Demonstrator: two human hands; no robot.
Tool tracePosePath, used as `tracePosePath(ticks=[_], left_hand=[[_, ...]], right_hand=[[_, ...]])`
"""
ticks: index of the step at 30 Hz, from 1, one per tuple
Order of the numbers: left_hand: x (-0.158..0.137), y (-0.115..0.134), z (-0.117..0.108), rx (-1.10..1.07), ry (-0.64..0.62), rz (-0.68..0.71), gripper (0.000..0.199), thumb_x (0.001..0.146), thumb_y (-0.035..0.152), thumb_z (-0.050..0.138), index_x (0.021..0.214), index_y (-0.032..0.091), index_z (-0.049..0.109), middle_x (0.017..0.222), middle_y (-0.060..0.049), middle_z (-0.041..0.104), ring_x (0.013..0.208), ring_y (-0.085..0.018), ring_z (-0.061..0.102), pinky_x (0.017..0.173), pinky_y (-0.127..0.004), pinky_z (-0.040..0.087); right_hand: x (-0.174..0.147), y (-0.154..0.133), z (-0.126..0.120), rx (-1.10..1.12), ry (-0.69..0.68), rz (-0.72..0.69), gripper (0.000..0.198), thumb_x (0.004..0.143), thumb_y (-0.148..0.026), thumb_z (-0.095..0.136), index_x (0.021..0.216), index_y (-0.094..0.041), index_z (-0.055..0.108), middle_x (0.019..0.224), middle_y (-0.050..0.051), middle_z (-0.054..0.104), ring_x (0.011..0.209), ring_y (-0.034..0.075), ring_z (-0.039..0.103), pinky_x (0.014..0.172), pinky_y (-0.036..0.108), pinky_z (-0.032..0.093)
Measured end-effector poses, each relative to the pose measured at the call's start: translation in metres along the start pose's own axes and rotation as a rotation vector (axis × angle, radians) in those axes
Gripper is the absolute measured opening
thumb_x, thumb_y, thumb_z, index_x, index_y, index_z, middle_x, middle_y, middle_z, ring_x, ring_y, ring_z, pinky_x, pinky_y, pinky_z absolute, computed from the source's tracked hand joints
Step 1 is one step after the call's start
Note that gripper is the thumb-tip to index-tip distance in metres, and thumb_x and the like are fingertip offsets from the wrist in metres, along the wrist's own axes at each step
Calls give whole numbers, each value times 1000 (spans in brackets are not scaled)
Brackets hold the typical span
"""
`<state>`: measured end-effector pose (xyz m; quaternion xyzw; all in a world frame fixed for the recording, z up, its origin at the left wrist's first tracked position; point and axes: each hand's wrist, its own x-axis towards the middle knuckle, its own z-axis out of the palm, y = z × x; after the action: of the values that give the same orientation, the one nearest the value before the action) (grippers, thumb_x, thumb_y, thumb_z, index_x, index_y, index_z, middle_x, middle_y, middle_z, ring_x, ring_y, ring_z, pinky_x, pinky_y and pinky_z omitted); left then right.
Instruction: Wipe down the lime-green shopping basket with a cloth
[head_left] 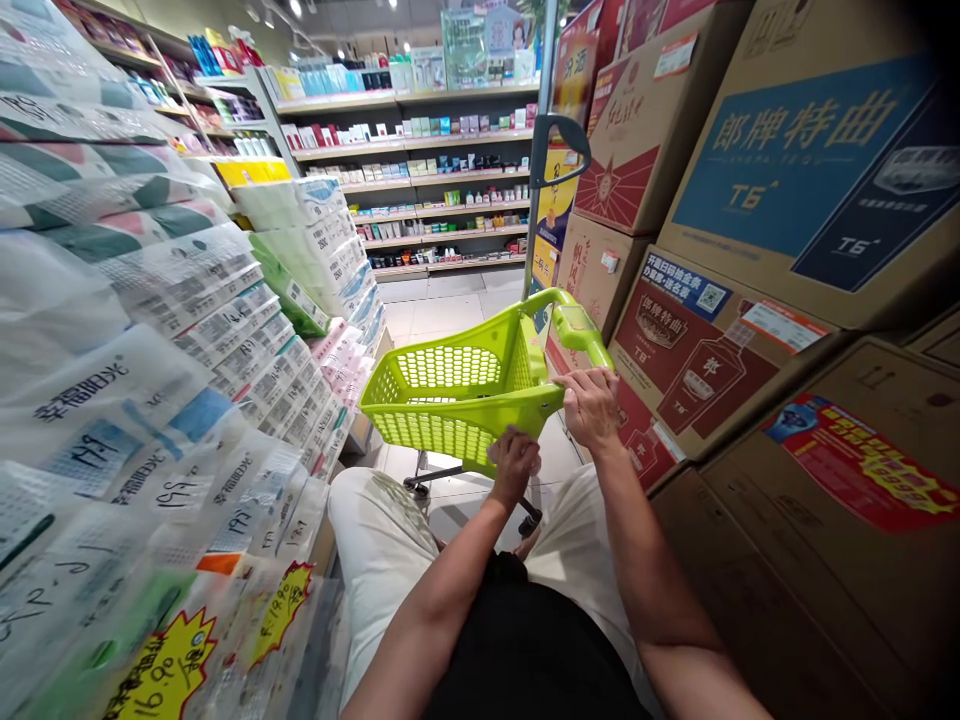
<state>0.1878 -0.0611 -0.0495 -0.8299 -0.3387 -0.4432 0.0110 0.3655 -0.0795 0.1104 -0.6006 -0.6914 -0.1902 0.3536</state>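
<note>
A lime-green plastic shopping cart (pixel 450 405) stands turned sideways before my legs, its latticed basket pointing left and no goods visible in it. My right hand (pixel 591 403) is wrapped round the near end of its green handle. Below and to the left, my left hand (pixel 514 462) is curled closed close to the cart's near side. Something pale shows at its fingers, too small to make out. Whether that hand touches the basket I cannot tell.
Wrapped paper packs (pixel 247 350) are piled high on the left. Stacked cardboard cartons (pixel 757 250) wall the right side. A grey pole with a looped handle (pixel 559 150) rises beyond the cart. Shelves of small boxes (pixel 450 140) cross the far end of the tiled aisle (pixel 435 305).
</note>
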Motion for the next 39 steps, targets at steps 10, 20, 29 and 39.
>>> tracePosePath(ticks=[10, 20, 29, 39], left_hand=[[-21, -18, -11, -47, 80, -135, 18, 86, 7, 65, 90, 23, 72, 100, -10, 65, 99, -25, 61, 87, -41, 54], [91, -29, -93, -100, 306, -249, 36, 82, 2, 54, 104, 26, 70, 107, -9, 67, 107, -26, 61, 98, -42, 49], [66, -59, -119, 14, 223, -438, 41, 63, -4, 51, 86, 25, 68, 90, -7, 67, 90, -27, 60, 81, -36, 47], [35, -62, -136, 87, 151, -359, 42, 72, -2, 53, 97, 27, 70, 98, -7, 71, 100, -28, 62, 90, -39, 49]], right_hand=[[0, -3, 5, 3, 37, 24, 37, 92, -21, 38, 103, -25, 72, 101, 4, 73, 106, 25, 56, 116, 43, 23], [1, 2, 13, 9, 87, 43, 35, 92, -21, 36, 93, -24, 71, 97, 5, 71, 103, 25, 54, 112, 44, 24], [16, 30, 14, -3, 108, 87, 38, 98, -24, 35, 83, -23, 70, 90, 5, 71, 96, 25, 55, 111, 47, 25], [-3, -41, 66, -26, -147, -128, 30, 104, -27, 40, 104, -23, 70, 103, 3, 73, 107, 22, 56, 120, 42, 17]])
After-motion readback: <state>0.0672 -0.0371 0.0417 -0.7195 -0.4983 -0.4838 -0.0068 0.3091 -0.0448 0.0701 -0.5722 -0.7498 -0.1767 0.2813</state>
